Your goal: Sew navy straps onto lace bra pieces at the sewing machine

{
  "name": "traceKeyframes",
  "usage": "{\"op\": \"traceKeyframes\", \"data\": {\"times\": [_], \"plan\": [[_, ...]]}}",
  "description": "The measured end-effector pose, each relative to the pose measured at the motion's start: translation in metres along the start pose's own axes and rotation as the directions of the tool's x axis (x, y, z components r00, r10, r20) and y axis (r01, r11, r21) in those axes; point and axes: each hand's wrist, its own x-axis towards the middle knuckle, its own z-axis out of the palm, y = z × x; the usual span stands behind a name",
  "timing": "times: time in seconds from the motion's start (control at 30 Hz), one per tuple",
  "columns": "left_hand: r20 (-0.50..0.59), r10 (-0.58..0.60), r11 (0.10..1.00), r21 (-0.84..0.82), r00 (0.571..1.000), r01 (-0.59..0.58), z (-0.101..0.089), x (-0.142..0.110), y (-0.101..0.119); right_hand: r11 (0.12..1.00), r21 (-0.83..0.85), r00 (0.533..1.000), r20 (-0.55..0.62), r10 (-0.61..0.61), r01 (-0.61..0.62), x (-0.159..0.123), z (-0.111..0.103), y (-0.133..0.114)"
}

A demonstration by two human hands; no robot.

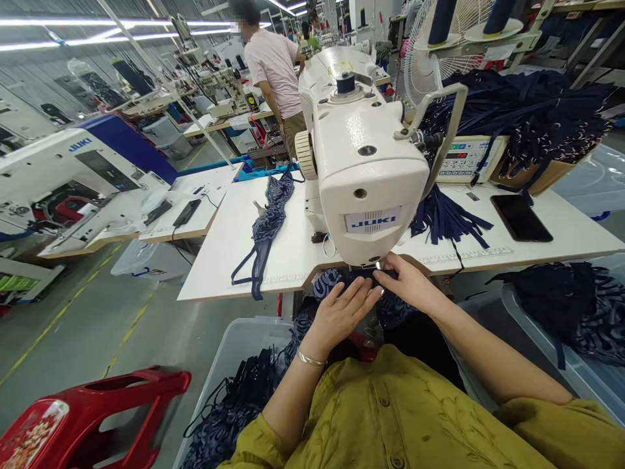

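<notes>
A navy patterned bra (327, 283) lies under the needle end of a white sewing machine (366, 163). Stretched fingers of my left hand (340, 312) rest flat on its dark fabric, just in front of the machine head. My right hand (407, 283) pinches the fabric's edge close beside the presser foot, thumb and fingers together. The needle and the exact spot under it are mostly hidden by the machine head and my fingers. Another navy bra (270, 212) lies on the white tabletop (293, 254) to the left.
Navy straps (449, 218) and a phone (521, 218) lie at right, beside a control panel (461, 159). A box of strap pieces (541, 172) stands behind. Plastic bins (234, 335) with navy garments flank my lap. A red stool (97, 417) is lower left; a person (276, 71) stands beyond.
</notes>
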Motion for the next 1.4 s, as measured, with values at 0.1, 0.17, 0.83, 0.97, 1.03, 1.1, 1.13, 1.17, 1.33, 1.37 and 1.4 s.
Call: {"op": "traceKeyframes", "data": {"times": [0.1, 0.17, 0.83, 0.97, 1.03, 1.1, 1.13, 1.17, 1.33, 1.37, 1.4], "plan": [[0.037, -0.047, 0.994, -0.096, 0.998, 0.050, -0.007, 0.012, -0.002, 0.999, 0.031, 1.000, 0.008, 0.013, -0.013, -0.001, 0.001, -0.002], [0.064, -0.064, 0.983, -0.167, 0.996, 0.073, -0.009, 0.017, -0.002, 0.999, 0.047, 1.000, 0.014, 0.011, -0.011, -0.001, 0.001, -0.001], [0.181, -0.256, 0.958, -0.082, 0.950, 0.274, -0.019, 0.018, 0.016, 0.974, -0.113, 0.977, 0.099, -0.188, 0.198, 0.002, -0.014, 0.018], [0.184, -0.269, 0.957, -0.058, 0.945, 0.284, -0.019, 0.019, 0.016, 0.968, -0.098, 0.969, 0.106, -0.223, 0.233, 0.007, -0.013, 0.017], [0.179, -0.279, 0.955, -0.049, 0.944, 0.291, -0.019, 0.019, 0.017, 0.964, -0.100, 0.966, 0.103, -0.237, 0.247, 0.009, -0.013, 0.016], [0.176, -0.291, 0.952, -0.038, 0.940, 0.302, -0.018, 0.019, 0.018, 0.961, -0.111, 0.965, 0.102, -0.244, 0.254, 0.011, -0.012, 0.016], [0.174, -0.298, 0.951, -0.033, 0.939, 0.308, -0.018, 0.019, 0.019, 0.960, -0.117, 0.964, 0.102, -0.245, 0.256, 0.011, -0.012, 0.016], [0.175, -0.303, 0.949, -0.028, 0.937, 0.313, -0.018, 0.019, 0.020, 0.959, -0.120, 0.964, 0.103, -0.245, 0.256, 0.011, -0.012, 0.016], [0.187, -0.307, 0.949, -0.015, 0.933, 0.315, -0.018, 0.020, 0.022, 0.959, -0.118, 0.964, 0.099, -0.248, 0.259, 0.012, -0.011, 0.017], [0.187, -0.307, 0.949, -0.014, 0.933, 0.315, -0.018, 0.019, 0.022, 0.959, -0.117, 0.963, 0.098, -0.249, 0.260, 0.011, -0.011, 0.017], [0.186, -0.307, 0.949, -0.012, 0.933, 0.314, -0.018, 0.019, 0.022, 0.958, -0.115, 0.963, 0.097, -0.251, 0.261, 0.011, -0.011, 0.017]]}}
